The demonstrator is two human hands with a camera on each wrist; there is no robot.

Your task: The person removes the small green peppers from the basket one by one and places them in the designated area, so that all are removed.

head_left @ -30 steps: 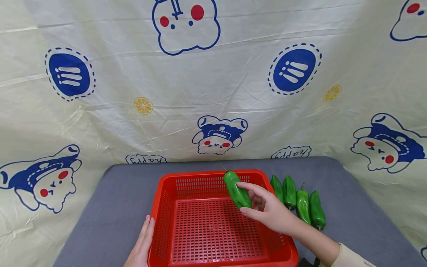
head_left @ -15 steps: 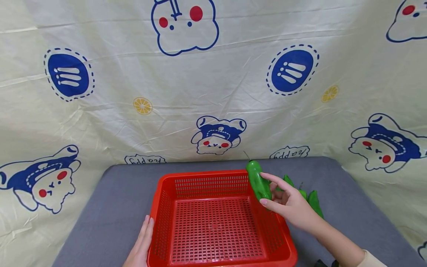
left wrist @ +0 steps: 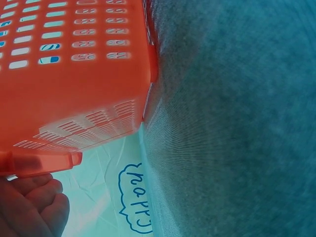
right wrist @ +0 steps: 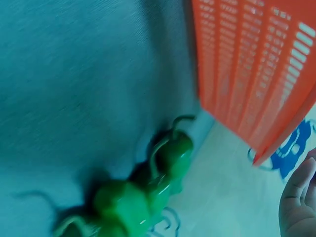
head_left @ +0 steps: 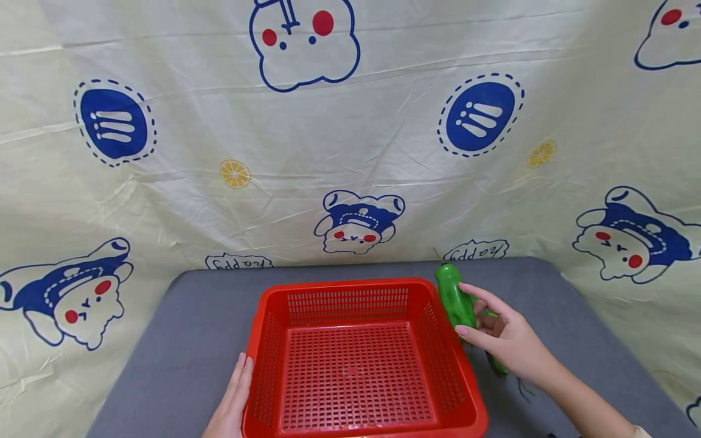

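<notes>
My right hand [head_left: 509,340] pinches a green pepper [head_left: 456,298] between thumb and fingers, just off the right rim of a red plastic basket [head_left: 350,285]. The pepper tilts, its thin stem pointing up. Only part of my right hand [right wrist: 300,205] shows in the right wrist view, where the held pepper is out of sight. My left hand [head_left: 230,401] touches the basket's left side with its fingers extended along the outside. Seen from the left wrist, the fingers of that hand [left wrist: 37,205] lie against the basket's rim [left wrist: 37,164].
Several green peppers [right wrist: 123,207] lie on the grey cloth right of the basket, mostly hidden behind my right hand in the head view. The grey-covered table [head_left: 170,365] ends at a pale printed curtain [head_left: 350,146] behind the basket.
My right hand has carried the pepper rightward from above the basket to beyond its right rim, covering most of the peppers lying there. The left hand and basket have stayed put.
</notes>
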